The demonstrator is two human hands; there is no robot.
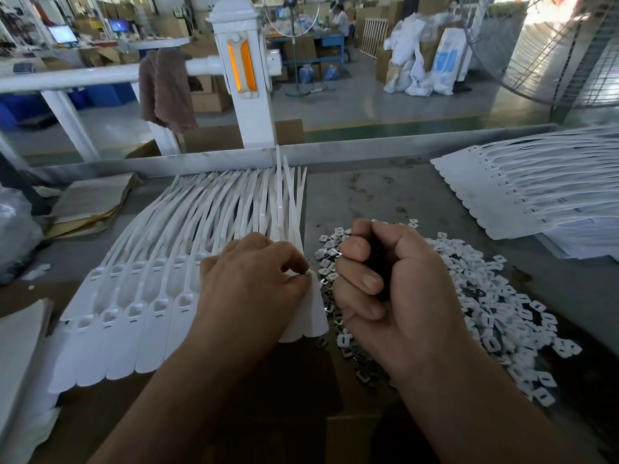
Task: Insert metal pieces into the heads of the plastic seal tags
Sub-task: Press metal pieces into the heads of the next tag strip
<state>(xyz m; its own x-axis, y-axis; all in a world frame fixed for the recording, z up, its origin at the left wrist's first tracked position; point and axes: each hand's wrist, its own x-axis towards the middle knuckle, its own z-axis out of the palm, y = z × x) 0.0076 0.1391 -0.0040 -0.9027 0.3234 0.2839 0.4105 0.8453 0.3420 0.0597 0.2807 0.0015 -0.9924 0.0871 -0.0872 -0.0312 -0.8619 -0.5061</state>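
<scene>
A fanned row of white plastic seal tags point(140, 316) lies on the table, heads toward me and tails pointing away. My left hand point(248, 286) rests on the right end of the row and pinches a small metal piece point(305, 273) at a tag head. My right hand point(392, 289) is curled into a fist beside it, holding a dark bunch of metal pieces. Under and to the right of that hand spreads a heap of loose square metal pieces point(495, 313), many covered in white.
A second stack of white seal tags point(522, 192) lies at the far right. Flat cardboard sheets point(90, 202) sit at the left, a raised metal table rim point(368, 147) runs along the back, and a white post point(248, 72) stands behind it.
</scene>
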